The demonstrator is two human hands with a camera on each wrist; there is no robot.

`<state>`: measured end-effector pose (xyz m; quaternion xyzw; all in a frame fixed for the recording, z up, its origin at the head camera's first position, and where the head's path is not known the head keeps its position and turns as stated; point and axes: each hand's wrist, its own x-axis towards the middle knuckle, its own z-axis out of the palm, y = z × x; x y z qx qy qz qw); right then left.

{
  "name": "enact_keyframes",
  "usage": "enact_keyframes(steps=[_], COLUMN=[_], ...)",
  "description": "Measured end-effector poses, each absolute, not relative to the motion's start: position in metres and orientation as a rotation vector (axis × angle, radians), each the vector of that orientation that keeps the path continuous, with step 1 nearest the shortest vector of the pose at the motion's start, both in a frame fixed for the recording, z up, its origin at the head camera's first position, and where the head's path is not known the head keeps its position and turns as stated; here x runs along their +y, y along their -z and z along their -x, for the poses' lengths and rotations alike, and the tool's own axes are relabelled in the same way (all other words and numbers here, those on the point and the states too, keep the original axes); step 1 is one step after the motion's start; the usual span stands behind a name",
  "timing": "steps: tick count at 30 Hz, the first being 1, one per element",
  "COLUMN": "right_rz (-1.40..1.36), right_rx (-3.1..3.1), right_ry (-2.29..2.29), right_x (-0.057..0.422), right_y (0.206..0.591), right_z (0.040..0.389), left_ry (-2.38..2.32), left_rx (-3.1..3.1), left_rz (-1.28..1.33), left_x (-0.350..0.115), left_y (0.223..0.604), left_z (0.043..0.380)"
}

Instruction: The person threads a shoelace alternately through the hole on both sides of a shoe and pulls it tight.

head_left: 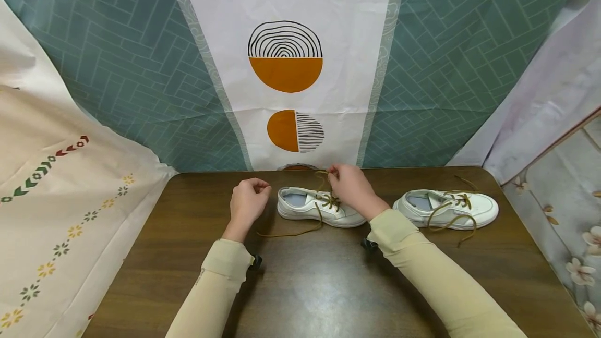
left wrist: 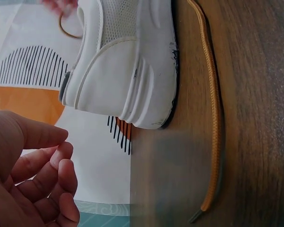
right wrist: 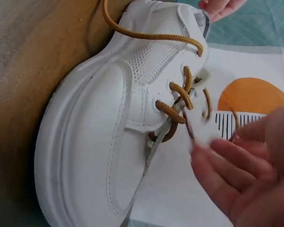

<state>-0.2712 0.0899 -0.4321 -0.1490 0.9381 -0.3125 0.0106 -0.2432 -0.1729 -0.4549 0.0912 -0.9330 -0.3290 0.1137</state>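
Observation:
A white sneaker [head_left: 300, 213] with brown laces stands on the table, toe to the right. My right hand [head_left: 351, 188] is above its far side and pinches one end of the shoelace [head_left: 321, 172] between thumb and fingers; the thumb side is blurred in the right wrist view. The other lace end [left wrist: 214, 118] trails over the tabletop towards the left. Left of the heel, my left hand [head_left: 249, 202] hovers apart from the shoe. Its fingers are loosely curled, thumb near the index fingertip, and nothing shows between them.
A second white sneaker [head_left: 483, 207] lies to the right, its lace ends [head_left: 462, 223] loose. The brown wooden table [head_left: 300, 286] ends at a patterned cloth [head_left: 286, 103] behind the shoes. More cloth [head_left: 554, 134] hangs at the sides.

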Motion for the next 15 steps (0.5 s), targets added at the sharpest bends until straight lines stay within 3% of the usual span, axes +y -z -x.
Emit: enact_keyframes(steps=[15], right_rz=[0.502], right_rx=[2.986], right_ry=[0.454], right_x=[0.072], right_y=[0.471], right_z=[0.239], left_ry=[0.993], left_rx=[-2.741], left_rz=[-0.275], left_x=[-0.177], left_y=[0.458], left_z=[0.239])
